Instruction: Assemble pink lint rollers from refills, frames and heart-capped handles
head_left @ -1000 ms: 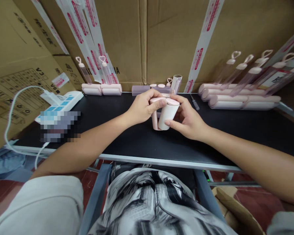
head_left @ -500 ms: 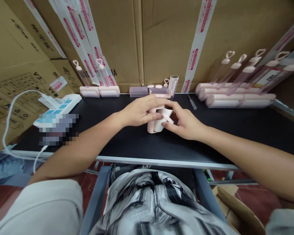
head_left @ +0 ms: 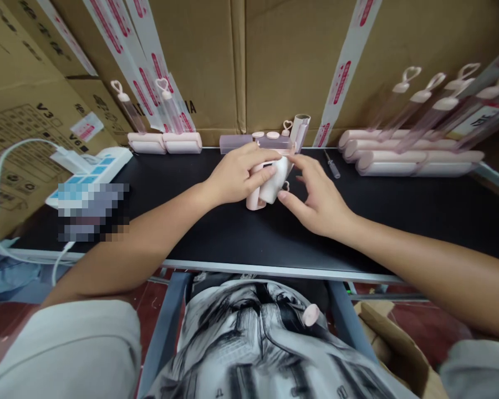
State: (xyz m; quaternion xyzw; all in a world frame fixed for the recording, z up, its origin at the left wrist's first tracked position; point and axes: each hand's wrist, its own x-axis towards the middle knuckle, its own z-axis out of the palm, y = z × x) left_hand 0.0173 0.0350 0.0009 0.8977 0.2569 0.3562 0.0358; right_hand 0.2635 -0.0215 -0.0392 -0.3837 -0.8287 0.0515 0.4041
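Note:
Over the middle of the black table, my left hand is wrapped round a pink case with a white roll in it. The roll leans out to the right. My right hand is at the roll's right side, thumb and fingers apart; its fingertips are close to the roll, and contact is hard to tell. A small heart-shaped loop shows behind the roll. On the patterned shirt lies a small pink round piece.
Pink cases with clear tubes stand back left and back right. A small screwdriver, a purple tube and an upright roll are near the cardboard. The power strip is at left.
The white roll has tilted further out of the pink case. My right thumb and fingers have spread away from it. A pink round piece now shows on the shirt. The view has shifted slightly.

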